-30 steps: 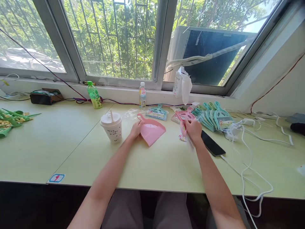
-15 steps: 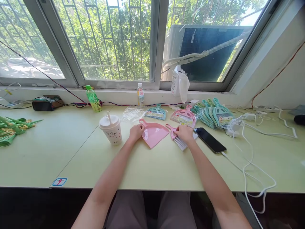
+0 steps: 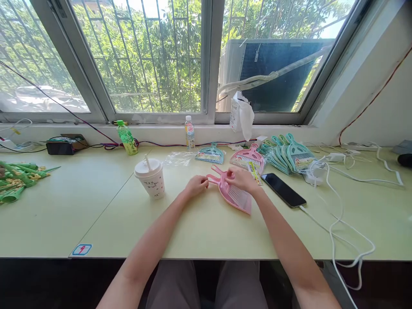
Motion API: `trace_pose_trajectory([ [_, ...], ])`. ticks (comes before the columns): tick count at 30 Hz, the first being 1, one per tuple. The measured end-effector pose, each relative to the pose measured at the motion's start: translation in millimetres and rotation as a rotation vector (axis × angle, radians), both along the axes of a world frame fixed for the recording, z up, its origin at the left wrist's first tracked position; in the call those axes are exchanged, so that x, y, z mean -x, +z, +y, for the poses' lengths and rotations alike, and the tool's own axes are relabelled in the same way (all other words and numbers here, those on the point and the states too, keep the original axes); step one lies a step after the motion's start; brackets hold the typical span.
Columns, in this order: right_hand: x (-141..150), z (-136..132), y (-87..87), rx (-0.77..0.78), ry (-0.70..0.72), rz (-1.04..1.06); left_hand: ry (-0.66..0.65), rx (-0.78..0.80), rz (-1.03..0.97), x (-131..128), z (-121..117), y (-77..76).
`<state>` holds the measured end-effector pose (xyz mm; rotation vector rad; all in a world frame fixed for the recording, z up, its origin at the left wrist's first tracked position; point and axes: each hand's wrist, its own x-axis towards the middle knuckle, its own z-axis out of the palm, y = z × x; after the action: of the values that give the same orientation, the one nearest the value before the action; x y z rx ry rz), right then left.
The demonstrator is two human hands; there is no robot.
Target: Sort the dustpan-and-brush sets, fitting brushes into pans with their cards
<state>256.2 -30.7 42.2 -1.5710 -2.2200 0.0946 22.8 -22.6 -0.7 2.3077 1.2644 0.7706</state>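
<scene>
A small pink dustpan (image 3: 231,203) lies tilted on the table in front of me. Pinched at its handle end by my left hand (image 3: 197,185), it points toward the lower right. My right hand (image 3: 240,178) grips a pink hand brush (image 3: 222,171) from above. The brush's pale bristles overlap the dustpan's pan, though I cannot tell whether they touch. Part of the brush is hidden under my right fingers. Beside the right hand is a yellow printed card (image 3: 254,172).
A lidded paper cup (image 3: 149,180) stands left of my left hand. A black phone (image 3: 283,190) with a white cable lies to the right. Behind are a packaged pink set (image 3: 247,155), a teal set (image 3: 210,153), several stacked green sets (image 3: 291,154) and clear plastic wrap (image 3: 178,159).
The dustpan has moved right and turned, bringing it together with the brush. My left hand has shifted right with its handle. The yellow card beside the right hand is now exposed.
</scene>
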Motion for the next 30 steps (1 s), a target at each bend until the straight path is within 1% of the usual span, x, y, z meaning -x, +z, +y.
trace_pose_trajectory([
  [2, 7, -2, -5.7, 0.013, 0.023, -0.059, 0.047, -0.208, 0.104, 1, -1, 0.6],
  [4, 9, -3, -8.9, 0.032, 0.051, -0.068, 0.037, -0.371, 0.175, 1, -1, 0.9],
  [7, 6, -3, -8.6, 0.084, 0.119, -0.032, -0.034, -0.509, 0.253, 1, 0, -0.1],
  [9, 4, -3, -7.2, 0.133, 0.16, -0.014, -0.063, -0.548, 0.305, -1, 1, -1.2],
  [11, 4, -3, -6.8, 0.17, 0.19, -0.001, -0.096, -0.553, 0.338, -2, 1, -2.0],
  [15, 6, -1, -9.3, 0.171, 0.206, 0.015, -0.232, -0.491, 0.318, -2, 1, -3.7],
  [17, 6, 0, -10.2, 0.177, 0.194, 0.016, -0.268, -0.467, 0.282, -2, 1, -5.7],
  [20, 6, 0, -9.1, 0.204, 0.173, 0.01, -0.242, -0.525, 0.313, -2, 3, -9.0],
  [23, 7, -1, -7.1, 0.223, 0.155, -0.001, -0.207, -0.673, 0.451, -3, 5, -10.0],
  [26, 7, 0, -7.9, 0.213, 0.154, -0.001, -0.197, -0.786, 0.537, -5, 5, -9.6],
  [28, 7, 3, -10.6, 0.185, 0.163, 0.005, -0.196, -0.814, 0.554, -6, 5, -9.9],
  [30, 6, 6, -14.1, 0.155, 0.177, 0.025, -0.199, -0.805, 0.532, -6, 5, -11.0],
])
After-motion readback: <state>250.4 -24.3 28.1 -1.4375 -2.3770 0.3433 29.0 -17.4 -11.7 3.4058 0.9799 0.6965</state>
